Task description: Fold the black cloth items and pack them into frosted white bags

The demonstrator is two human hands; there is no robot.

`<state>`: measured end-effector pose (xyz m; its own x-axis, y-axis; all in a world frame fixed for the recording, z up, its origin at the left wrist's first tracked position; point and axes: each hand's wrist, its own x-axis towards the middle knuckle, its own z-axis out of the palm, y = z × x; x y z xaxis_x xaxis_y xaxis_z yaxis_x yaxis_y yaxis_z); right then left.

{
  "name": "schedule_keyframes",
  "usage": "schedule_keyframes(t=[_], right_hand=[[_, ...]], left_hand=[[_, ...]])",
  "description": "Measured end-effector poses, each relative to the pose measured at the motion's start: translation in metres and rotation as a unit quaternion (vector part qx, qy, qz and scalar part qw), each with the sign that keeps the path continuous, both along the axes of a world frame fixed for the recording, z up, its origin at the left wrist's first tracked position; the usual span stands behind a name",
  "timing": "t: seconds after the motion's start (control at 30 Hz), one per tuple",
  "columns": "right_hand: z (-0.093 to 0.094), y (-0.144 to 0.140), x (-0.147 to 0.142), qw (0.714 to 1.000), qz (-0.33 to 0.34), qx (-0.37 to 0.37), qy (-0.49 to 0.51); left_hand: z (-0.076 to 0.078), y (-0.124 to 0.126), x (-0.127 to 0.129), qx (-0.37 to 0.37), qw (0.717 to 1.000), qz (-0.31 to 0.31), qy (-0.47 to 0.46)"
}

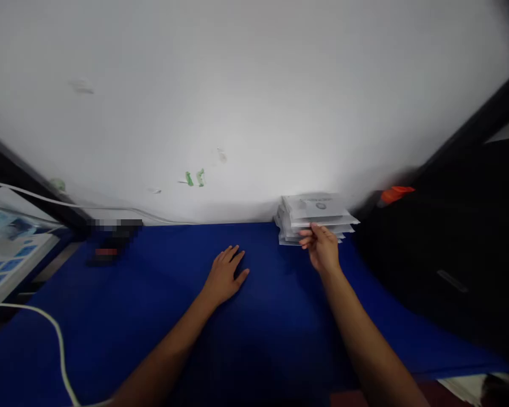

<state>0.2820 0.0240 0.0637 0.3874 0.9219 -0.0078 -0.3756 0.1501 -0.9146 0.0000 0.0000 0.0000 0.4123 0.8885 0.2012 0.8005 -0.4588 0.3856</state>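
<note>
Touching paper stack (314,217) front edge: right hand (322,249)

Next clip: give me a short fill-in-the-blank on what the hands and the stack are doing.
1. The left hand lies flat on the ____ table.
2. The right hand touches a stack of ____ booklets.
3. The stack stands against the ____.

Missing: blue; white; wall
</note>
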Motion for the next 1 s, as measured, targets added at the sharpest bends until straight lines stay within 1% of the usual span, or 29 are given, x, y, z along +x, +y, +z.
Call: schedule_keyframes(t=[0.07, 0.1, 0.17, 0.2, 0.27, 0.33, 0.37, 0.4, 0.47, 0.53, 0.57, 0.6, 0.63, 0.67, 0.73, 0.77, 0.8, 0.87, 0.9, 1.0], right_hand=[[0.000, -0.004, -0.004, 0.999, 0.019, 0.030, -0.016], [-0.001, -0.007, -0.007, 0.998, 0.038, 0.047, -0.029], [-0.004, -0.016, -0.018, 0.990, 0.111, 0.057, -0.063], [-0.007, -0.020, -0.025, 0.983, 0.159, 0.051, -0.079], [-0.013, -0.029, -0.039, 0.960, 0.259, 0.022, -0.101], [-0.018, -0.037, -0.051, 0.933, 0.343, -0.004, -0.111], [-0.020, -0.040, -0.055, 0.915, 0.387, -0.013, -0.115], [-0.022, -0.042, -0.058, 0.889, 0.441, -0.023, -0.118], [-0.023, -0.044, -0.062, 0.823, 0.553, -0.046, -0.121], [-0.024, -0.045, -0.064, 0.755, 0.639, -0.067, -0.127], [-0.025, -0.045, -0.066, 0.734, 0.661, -0.077, -0.133], [-0.027, -0.045, -0.067, 0.730, 0.663, -0.084, -0.142], [-0.029, -0.044, -0.069, 0.740, 0.649, -0.092, -0.151], [-0.031, -0.043, -0.072, 0.764, 0.618, -0.098, -0.159], [-0.037, -0.042, -0.077, 0.828, 0.524, -0.105, -0.168], [-0.040, -0.041, -0.079, 0.853, 0.483, -0.105, -0.170], [-0.042, -0.040, -0.081, 0.868, 0.455, -0.104, -0.173], [-0.044, -0.039, -0.083, 0.878, 0.433, -0.100, -0.178], [-0.044, -0.039, -0.084, 0.881, 0.427, -0.100, -0.179], [-0.042, -0.041, -0.084, 0.894, 0.399, -0.109, -0.169]], left_hand=[[0.003, 0.001, 0.000, -0.003, 1.000, 0.005, -0.029], [0.005, 0.002, 0.000, -0.004, 0.998, 0.013, -0.058], [0.009, 0.004, -0.001, -0.017, 0.987, 0.045, -0.151], [0.011, 0.006, -0.003, -0.031, 0.975, 0.068, -0.208], [0.015, 0.009, -0.006, -0.064, 0.941, 0.112, -0.313], [0.018, 0.012, -0.011, -0.081, 0.914, 0.137, -0.372], [0.020, 0.012, -0.013, -0.079, 0.910, 0.141, -0.381], [0.021, 0.013, -0.014, -0.075, 0.913, 0.139, -0.376], [0.024, 0.012, -0.014, -0.075, 0.933, 0.114, -0.333], [0.028, 0.010, -0.012, -0.087, 0.956, 0.071, -0.271], [0.029, 0.008, -0.011, -0.095, 0.964, 0.050, -0.245], [0.031, 0.006, -0.008, -0.104, 0.968, 0.030, -0.225], [0.033, 0.003, -0.006, -0.115, 0.970, 0.014, -0.212], [0.034, 0.001, -0.004, -0.129, 0.970, -0.001, -0.205], [0.036, -0.006, 0.002, -0.170, 0.966, -0.029, -0.193], [0.036, -0.009, 0.004, -0.188, 0.963, -0.042, -0.189], [0.036, -0.012, 0.007, -0.200, 0.961, -0.051, -0.186], [0.036, -0.016, 0.011, -0.202, 0.961, -0.053, -0.178], [0.035, -0.017, 0.012, -0.196, 0.964, -0.044, -0.172], [0.036, -0.017, 0.011, -0.176, 0.973, 0.007, -0.152]])
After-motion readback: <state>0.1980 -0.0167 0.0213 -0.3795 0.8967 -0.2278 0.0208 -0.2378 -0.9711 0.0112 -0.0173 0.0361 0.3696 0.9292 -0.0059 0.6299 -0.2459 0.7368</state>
